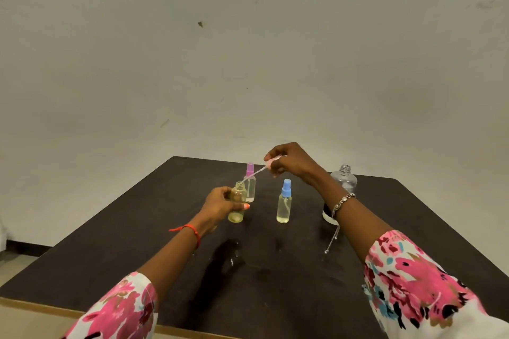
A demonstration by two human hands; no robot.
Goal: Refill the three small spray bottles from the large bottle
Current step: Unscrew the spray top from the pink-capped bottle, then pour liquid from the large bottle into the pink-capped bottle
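1. Left hand (220,201): fingers and thumb wrapped round the open small spray bottle (237,205), which is nearly full of pale yellow liquid. It is at the table's middle; can't tell whether its base is touching the table (124,261).
2. Right hand (292,159): raised, fingertips pinching the pink spray head (271,162). Its dip tube (254,173) slants down-left, with the tip at the open bottle's neck.
3. Pink-capped spray bottle (250,186): upright, capped, just behind the held bottle.
4. Blue-capped spray bottle (285,206): upright, capped, yellowish liquid inside, standing between the two hands.
5. Large bottle (343,180): uncapped, clear, upright at the far right of the table. Its lower part is partly behind the right forearm.
6. Wet patch (220,256): on the dark tabletop, nearer the person.
7. Wrists: silver bracelet (343,201) on the right, red thread (190,228) on the left.
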